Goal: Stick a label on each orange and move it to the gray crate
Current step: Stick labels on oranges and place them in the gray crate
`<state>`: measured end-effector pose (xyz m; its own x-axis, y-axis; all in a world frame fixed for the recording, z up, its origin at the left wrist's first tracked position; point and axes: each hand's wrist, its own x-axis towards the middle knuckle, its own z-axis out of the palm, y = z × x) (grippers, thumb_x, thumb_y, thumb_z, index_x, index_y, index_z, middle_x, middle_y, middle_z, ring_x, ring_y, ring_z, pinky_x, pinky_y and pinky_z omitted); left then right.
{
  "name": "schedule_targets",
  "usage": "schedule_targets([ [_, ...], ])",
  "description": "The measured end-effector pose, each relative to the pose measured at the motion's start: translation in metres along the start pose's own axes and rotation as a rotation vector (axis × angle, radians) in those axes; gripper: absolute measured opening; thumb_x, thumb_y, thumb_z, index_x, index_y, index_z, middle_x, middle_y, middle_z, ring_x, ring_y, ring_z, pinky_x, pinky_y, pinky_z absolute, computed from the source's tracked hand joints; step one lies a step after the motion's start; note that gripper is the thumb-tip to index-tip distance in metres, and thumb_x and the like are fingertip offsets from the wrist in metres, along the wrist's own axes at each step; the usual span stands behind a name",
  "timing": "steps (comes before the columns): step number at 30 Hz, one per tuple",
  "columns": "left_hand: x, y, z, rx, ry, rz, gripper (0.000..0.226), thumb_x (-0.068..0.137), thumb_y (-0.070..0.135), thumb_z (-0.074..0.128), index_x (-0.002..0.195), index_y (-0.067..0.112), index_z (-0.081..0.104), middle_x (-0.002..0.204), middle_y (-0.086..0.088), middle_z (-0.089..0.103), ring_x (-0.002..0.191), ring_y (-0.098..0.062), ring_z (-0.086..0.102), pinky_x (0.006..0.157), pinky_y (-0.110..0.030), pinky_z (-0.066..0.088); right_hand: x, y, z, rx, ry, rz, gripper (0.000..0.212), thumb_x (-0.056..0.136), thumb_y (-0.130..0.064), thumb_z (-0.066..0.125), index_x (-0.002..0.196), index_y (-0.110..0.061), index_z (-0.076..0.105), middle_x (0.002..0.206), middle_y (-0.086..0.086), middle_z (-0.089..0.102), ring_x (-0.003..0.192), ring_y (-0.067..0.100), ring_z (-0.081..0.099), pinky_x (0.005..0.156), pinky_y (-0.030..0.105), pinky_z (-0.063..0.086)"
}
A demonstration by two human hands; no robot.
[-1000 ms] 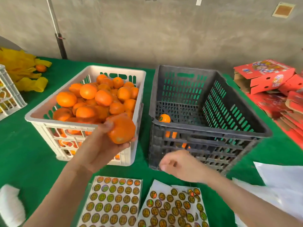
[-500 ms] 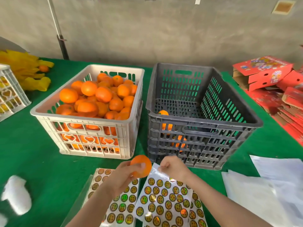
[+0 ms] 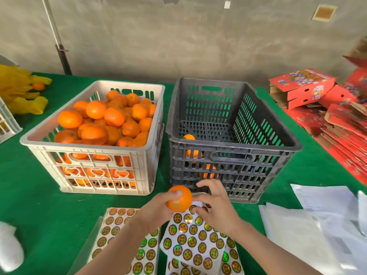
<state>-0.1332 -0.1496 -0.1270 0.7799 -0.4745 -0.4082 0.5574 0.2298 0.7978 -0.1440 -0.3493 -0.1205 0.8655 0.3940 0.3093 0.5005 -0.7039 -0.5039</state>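
My left hand point(image 3: 155, 214) grips an orange point(image 3: 180, 199) just in front of the gray crate point(image 3: 228, 149), above the label sheets. My right hand point(image 3: 217, 205) is at the orange's right side, fingertips against it, pinching what looks like a small label point(image 3: 198, 194). The gray crate holds a few oranges point(image 3: 188, 137) near its front left corner. To its left, the white crate point(image 3: 89, 146) is piled with oranges point(image 3: 114, 116). Two sheets of round shiny labels point(image 3: 193, 241) point(image 3: 117, 231) lie on the green table under my hands.
Red cartons point(image 3: 301, 88) are stacked at the right edge. White papers point(image 3: 317, 219) lie at the front right. Yellow bags point(image 3: 19, 92) and part of another white crate point(image 3: 7, 120) sit at the far left. A white soft lump point(image 3: 8, 247) lies at the front left.
My left hand brought the orange down from the white crate to in front of the gray crate. My right hand left the label sheet and came up against the orange.
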Motion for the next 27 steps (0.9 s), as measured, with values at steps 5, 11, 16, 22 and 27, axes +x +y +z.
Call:
schedule_targets([
  [5, 0.005, -0.001, -0.001, -0.105, -0.008, -0.006, 0.066, 0.066, 0.034, 0.076, 0.122, 0.009, 0.051, 0.102, -0.012, 0.073, 0.093, -0.022, 0.071, 0.071, -0.029, 0.057, -0.003, -0.004, 0.004, -0.05, 0.123, -0.159, 0.012, 0.07, -0.009, 0.081, 0.077, -0.016, 0.074, 0.088, 0.004, 0.061, 0.091, 0.016, 0.048, 0.075, 0.034, 0.043],
  [11, 0.009, 0.002, -0.008, 0.055, -0.018, -0.067, 0.079, 0.055, 0.045, 0.081, 0.121, 0.009, 0.057, 0.112, -0.016, 0.069, 0.103, -0.027, 0.067, 0.081, -0.033, 0.054, -0.003, -0.008, 0.002, 0.19, 0.055, 0.073, 0.012, 0.08, 0.0, 0.07, 0.074, -0.01, 0.067, 0.081, 0.003, 0.062, 0.082, 0.019, 0.055, 0.075, 0.032, 0.046],
  [16, 0.0, 0.006, -0.004, 0.403, 0.149, -0.026, 0.085, 0.044, 0.052, 0.076, 0.12, 0.02, 0.055, 0.122, -0.007, 0.061, 0.111, -0.022, 0.059, 0.099, -0.036, 0.044, 0.006, -0.009, -0.013, 0.54, 0.12, 0.53, 0.014, 0.086, -0.002, 0.064, 0.074, -0.005, 0.069, 0.083, -0.008, 0.069, 0.081, 0.0, 0.061, 0.071, 0.012, 0.043],
  [22, -0.017, 0.021, 0.005, 0.412, 0.059, 0.279, 0.069, 0.056, 0.026, 0.079, 0.118, 0.041, 0.055, 0.12, -0.005, 0.054, 0.09, -0.022, 0.062, 0.072, -0.028, 0.05, 0.015, -0.04, -0.027, 0.873, 0.092, 0.513, 0.027, 0.084, 0.002, 0.064, 0.066, -0.017, 0.07, 0.105, -0.006, 0.069, 0.092, 0.004, 0.063, 0.072, 0.012, 0.047],
  [27, -0.019, 0.031, 0.011, 0.056, -0.126, 0.304, 0.074, 0.061, 0.033, 0.087, 0.126, 0.02, 0.054, 0.111, -0.014, 0.057, 0.078, -0.026, 0.058, 0.066, -0.03, 0.048, 0.027, -0.066, -0.036, 0.796, 0.094, 0.339, 0.023, 0.085, 0.003, 0.063, 0.071, -0.014, 0.068, 0.112, 0.001, 0.061, 0.1, 0.01, 0.06, 0.081, 0.027, 0.052],
])
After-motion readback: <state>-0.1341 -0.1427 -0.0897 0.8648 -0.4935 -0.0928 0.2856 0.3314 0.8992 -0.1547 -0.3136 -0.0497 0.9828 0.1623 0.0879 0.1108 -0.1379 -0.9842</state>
